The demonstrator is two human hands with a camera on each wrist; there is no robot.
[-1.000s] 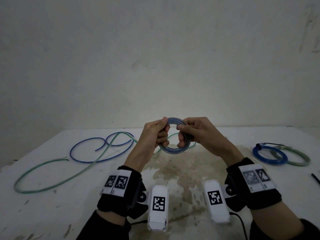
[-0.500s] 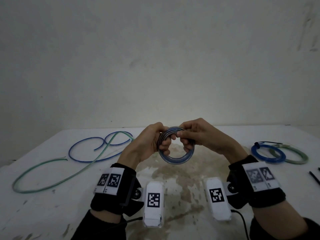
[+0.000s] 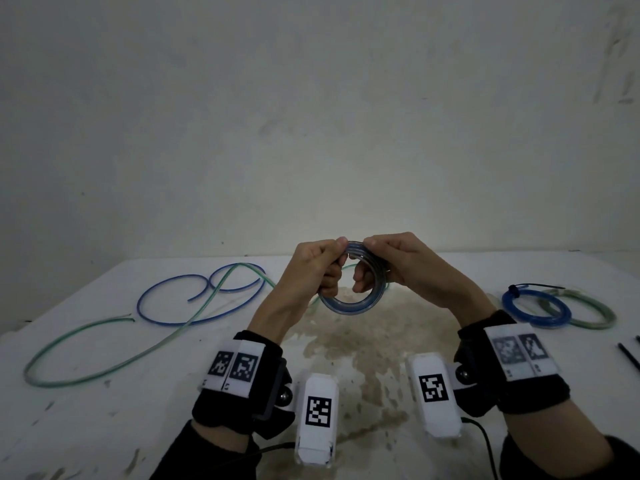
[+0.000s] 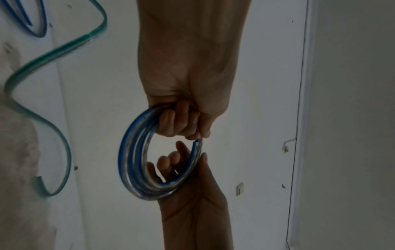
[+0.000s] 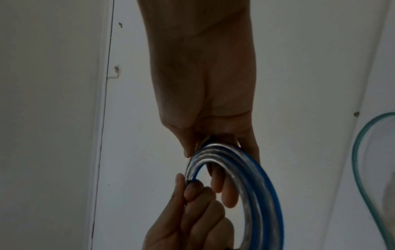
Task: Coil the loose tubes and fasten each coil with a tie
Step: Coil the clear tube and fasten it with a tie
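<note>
Between both hands [image 3: 311,268] [image 3: 398,265], round coil [image 3: 349,303] of glossy blue-striped tube.

Both hands cover the top of the coil [image 3: 349,304]; black ties [image 3: 628,356] run off the desk's right edge.

Coil [image 3: 351,301] held in both hands: clear, glossy plastic tubing with a blue stripe; smooth wall, bright highlights in both wrist views [image 4: 132,152] [image 5: 252,177]. Loose green tube [image 3: 104,344] and loose blue tube [image 3: 166,299] on the table looked like the same smooth, shiny plastic. Two finished coils at right, blue [image 3: 535,308] and green [image 3: 595,315], likewise glossy. Table [image 3: 86,427]: matt white surface, scuffed and speckled, with a rough brownish stain [image 3: 349,344] mid-top. Wall [image 3: 311,116]: matt, blotchy paint or plaster. Wristbands [image 3: 239,400]: black matt cloth; tags looked like matt paper.
</note>
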